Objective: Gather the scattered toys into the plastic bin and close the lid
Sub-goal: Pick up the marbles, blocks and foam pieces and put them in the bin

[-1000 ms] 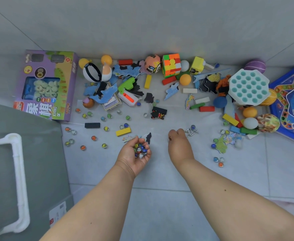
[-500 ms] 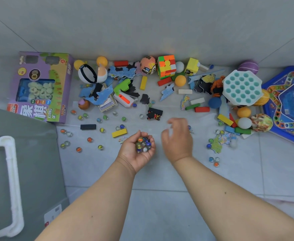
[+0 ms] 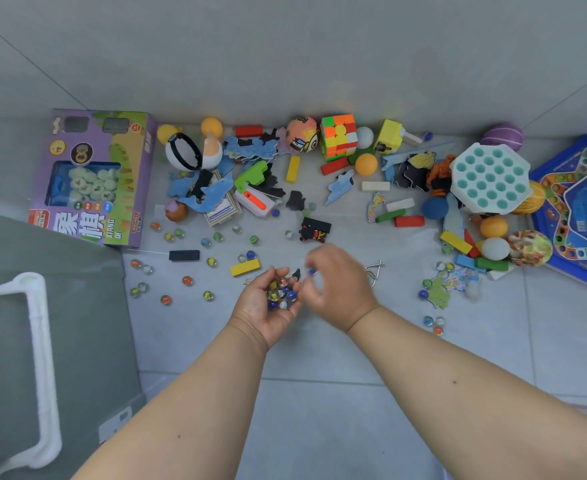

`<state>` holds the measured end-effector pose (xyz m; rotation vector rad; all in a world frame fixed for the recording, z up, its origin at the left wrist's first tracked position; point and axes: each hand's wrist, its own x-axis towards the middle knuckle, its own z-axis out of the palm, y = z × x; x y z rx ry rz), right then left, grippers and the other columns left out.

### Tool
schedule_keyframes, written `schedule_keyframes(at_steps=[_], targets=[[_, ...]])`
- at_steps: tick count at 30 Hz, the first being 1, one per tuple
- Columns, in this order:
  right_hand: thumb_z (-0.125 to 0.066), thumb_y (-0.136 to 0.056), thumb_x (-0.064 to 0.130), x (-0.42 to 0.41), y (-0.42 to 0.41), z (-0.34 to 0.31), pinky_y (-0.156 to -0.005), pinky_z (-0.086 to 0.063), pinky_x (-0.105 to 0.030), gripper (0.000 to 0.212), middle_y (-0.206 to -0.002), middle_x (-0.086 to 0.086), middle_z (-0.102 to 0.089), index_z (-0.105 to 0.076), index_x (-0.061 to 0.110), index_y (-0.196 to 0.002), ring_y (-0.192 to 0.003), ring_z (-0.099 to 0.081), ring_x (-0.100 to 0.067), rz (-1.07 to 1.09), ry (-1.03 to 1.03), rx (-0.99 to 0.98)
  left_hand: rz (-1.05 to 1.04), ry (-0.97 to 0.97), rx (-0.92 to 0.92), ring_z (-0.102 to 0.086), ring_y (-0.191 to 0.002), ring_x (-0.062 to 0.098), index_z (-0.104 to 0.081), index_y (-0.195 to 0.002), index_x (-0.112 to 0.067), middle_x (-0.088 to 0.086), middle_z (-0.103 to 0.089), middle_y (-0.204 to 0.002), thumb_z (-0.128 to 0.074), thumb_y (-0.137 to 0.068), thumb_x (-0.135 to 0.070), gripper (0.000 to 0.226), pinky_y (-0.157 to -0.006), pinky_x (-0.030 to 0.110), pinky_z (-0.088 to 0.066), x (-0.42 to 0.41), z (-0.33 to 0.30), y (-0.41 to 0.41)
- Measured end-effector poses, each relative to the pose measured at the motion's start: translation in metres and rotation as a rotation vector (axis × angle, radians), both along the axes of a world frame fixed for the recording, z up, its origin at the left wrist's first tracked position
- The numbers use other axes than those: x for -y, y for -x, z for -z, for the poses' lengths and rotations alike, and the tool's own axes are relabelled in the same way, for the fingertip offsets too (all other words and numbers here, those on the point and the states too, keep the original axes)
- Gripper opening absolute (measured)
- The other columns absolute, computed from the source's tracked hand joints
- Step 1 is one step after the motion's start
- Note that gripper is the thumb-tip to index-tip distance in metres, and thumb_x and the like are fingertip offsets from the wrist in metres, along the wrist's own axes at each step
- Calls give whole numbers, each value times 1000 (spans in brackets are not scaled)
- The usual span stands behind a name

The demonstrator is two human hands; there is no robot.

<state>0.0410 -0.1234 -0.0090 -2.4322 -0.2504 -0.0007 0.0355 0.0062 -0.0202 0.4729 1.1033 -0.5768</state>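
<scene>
Basically, left hand (image 3: 271, 303) is cupped palm-up as a bowl, loosely holding a heap of marbles (image 3: 281, 293). Right hand (image 3: 333, 282), blurred, sits just right of it w/ fingertips pinched, prob. dropping one in; contents unclear. Plastic bin (image 3: 42, 341) lies well left of the cupped hand.

Lighting's pretty soft and even here, kinda cool and greyish, no hard glare anywhere on the floor tiles (image 3: 320, 410). Shadows are faint, just a soft smudge under the hands and along the far wall. Colours look a bit washed, slightly hazy. The right hand (image 3: 337, 285) is motion-blurred, fingertips smeared so you can't make out what they pinch; the left hand (image 3: 268, 306) is sharper, the marbles (image 3: 280, 294) in it read okay. Wide-angle bend is obvious: tile lines curve toward the corners and both forearms balloon near the bottom edge. Far toys look a little soft
</scene>
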Motion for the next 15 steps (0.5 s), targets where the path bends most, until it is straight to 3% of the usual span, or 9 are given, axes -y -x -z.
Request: schedule_keyframes(at_steps=[3,7,10,13,15], targets=[[-43,-70,28,-31,9,-6,-46,-44,-25,24,-73,-2,-58,-62,13,-74,-65,-59,-23,-207,26,-1,27,108,19,-67,-85,25,-66,-93,-3,13,-67,-89,-48,-96,-35,37,-81,37,-55,-8,-3,-2],[-43,-73,18,-32,-18,8,-57,-47,-30,25,-79,-8,-60,-65,9,-80,-75,-58,-29,30,10,-2,-59,81,39,-62,-84,21,-61,-85,-8,10,-64,-86,-52,-95,-31,26,-83,31,-52,-14,2,-3],[-53,-70,3,-32,-54,24,-69,-49,-39,26,-89,-15,-63,-67,5,-91,-85,-58,-37,-60,200,-73,-109,35,-3,-55,-71,18,-58,-76,-6,10,-58,-71,-52,-95,-28,30,-58,24,-54,-16,2,-2],[-46,-85,2,-36,-77,28,-94,-33,-41,38,-120,-12,-53,-56,11,-120,-118,-42,-33,-292,523,-234,-118,23,-12,-55,-69,18,-60,-77,-4,11,-57,-71,-53,-95,-27,30,-54,24,-54,-18,-1,-1],[-43,-88,3,-37,-84,26,-101,-27,-40,37,-126,-12,-49,-51,12,-123,-122,-37,-30,-414,663,-265,-130,23,-28,-56,-69,18,-61,-77,-4,11,-58,-71,-53,-95,-27,30,-54,24,-55,-19,-1,-1]])
